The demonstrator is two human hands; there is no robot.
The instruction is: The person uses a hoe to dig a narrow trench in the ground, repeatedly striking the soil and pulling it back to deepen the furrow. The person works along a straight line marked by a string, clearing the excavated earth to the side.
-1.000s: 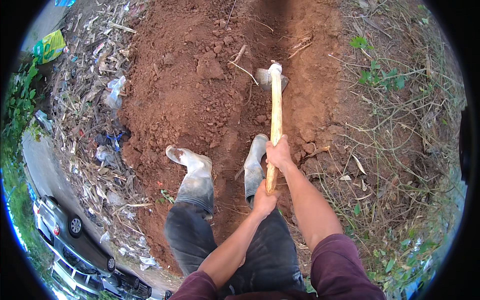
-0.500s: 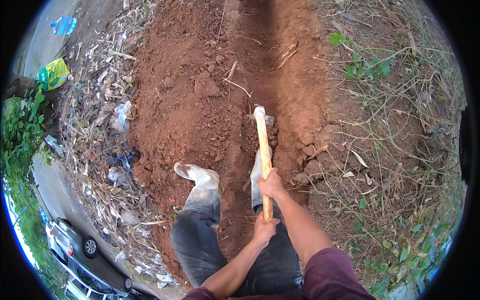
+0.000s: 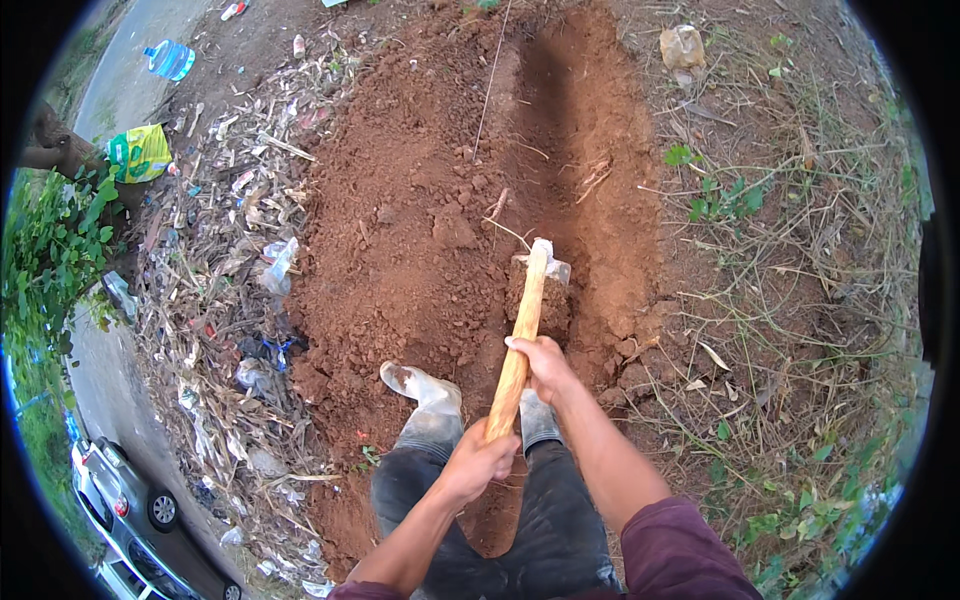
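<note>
A hoe with a pale wooden handle (image 3: 522, 338) and a metal blade (image 3: 545, 268) carries a clod of red soil. My right hand (image 3: 541, 366) grips the handle about halfway up. My left hand (image 3: 479, 463) holds its lower end, close to my body. The blade hangs over the near end of a narrow trench (image 3: 560, 150) cut in red earth. My muddy boots (image 3: 425, 392) stand at the trench's near end, below the handle.
A mound of loose red soil (image 3: 400, 250) lies left of the trench. Plastic litter and dry stalks (image 3: 240, 290) cover the ground farther left. Weedy dry grass (image 3: 790, 300) spreads on the right. A parked car (image 3: 125, 495) and a road sit at the lower left.
The view has tilted up along the trench. The hoe blade now sits lifted with a lump of soil on it, and my hands have shifted slightly right along with the handle.
</note>
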